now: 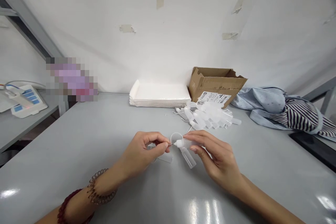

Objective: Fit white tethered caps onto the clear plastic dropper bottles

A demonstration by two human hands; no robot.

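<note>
My right hand [214, 154] is closed around a small translucent squeeze bottle [180, 143], its white pointed tip facing left. A thin white strap [176, 133] loops up from the bottle's neck. At the tip, my left hand [149, 148] pinches the end of something thin and dark, too small to name. Below the held bottle another clear bottle [189, 159] lies on the table. A further clear bottle [166, 157] rests beside my left fingers, partly hidden by them. Behind my right hand is a heap of similar bottles [210, 115].
A stack of white padded envelopes [160, 94] lies against the wall, beside an open cardboard box [217, 84]. To the right are a blue and striped cloth bundle [286, 106] and a black phone-like object [315, 150]. A white device [28, 101] stands on another surface at left.
</note>
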